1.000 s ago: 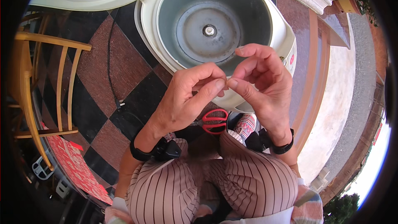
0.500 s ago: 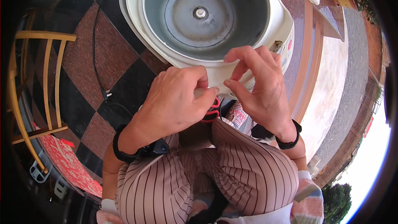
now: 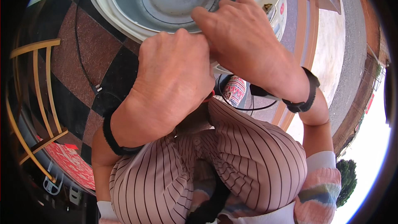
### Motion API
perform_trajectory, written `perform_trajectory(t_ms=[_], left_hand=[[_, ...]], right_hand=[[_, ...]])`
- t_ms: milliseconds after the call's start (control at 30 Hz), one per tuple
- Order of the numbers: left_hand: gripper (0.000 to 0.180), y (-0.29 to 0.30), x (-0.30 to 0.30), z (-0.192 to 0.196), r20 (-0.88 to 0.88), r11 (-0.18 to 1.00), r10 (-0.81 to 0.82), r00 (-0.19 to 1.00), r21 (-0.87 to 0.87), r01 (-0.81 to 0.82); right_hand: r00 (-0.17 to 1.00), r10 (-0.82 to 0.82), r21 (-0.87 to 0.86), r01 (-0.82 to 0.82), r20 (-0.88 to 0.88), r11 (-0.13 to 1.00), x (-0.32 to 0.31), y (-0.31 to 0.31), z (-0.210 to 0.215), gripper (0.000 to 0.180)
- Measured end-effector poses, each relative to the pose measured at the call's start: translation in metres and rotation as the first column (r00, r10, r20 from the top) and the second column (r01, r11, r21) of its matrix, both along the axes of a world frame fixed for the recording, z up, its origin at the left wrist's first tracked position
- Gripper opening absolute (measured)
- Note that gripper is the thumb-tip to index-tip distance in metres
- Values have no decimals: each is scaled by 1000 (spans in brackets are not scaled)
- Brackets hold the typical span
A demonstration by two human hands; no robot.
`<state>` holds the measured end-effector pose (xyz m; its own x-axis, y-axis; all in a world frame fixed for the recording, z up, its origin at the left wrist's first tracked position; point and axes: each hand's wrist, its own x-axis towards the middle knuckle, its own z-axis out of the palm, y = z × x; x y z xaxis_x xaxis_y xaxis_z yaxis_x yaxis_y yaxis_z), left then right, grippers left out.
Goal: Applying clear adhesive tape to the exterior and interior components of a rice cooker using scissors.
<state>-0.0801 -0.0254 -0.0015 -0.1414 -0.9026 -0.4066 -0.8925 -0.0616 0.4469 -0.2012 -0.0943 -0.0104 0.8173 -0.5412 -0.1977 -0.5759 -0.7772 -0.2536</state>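
Cooker rim (image 3: 124, 25) under curled fingers (image 3: 195, 43) of both hands.

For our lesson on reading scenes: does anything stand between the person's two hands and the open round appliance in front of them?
Nothing visible does. The left hand and right hand meet right over the near rim of the open round appliance; what the fingers pinch is hidden.

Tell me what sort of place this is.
Probably a home's tiled porch, open to the outdoors: a black and reddish checkered floor, a gravel strip with a tree beyond, a yellow wooden chair, and a white appliance tub under both hands.
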Motion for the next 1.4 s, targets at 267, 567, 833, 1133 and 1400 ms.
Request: perform_trajectory(t_ms=[267, 567, 833, 1133, 1400], left_hand=[[22, 1, 1, 2, 3, 998, 44, 999, 34, -44], [16, 2, 32, 12, -158, 977, 204, 966, -24, -211], [13, 3, 71, 21, -722, 839, 500, 477, 270, -472], [11, 8, 69, 9, -820, 846, 475, 319, 327, -420], [12, -15, 39, 3, -770, 922, 378, 514, 265, -281]], right_hand=[[992, 92, 16, -94, 89, 995, -22, -19, -11, 34], [877, -397, 400, 272, 271, 875, -30, -26, 2, 23], [770, -496, 440, 312, 403, 842, -36, -14, -5, 13], [665, -621, 838, -13, 414, 545, -16, -26, 7, 37], [808, -536, 889, 35, 244, 457, -22, -45, 26, 49]])
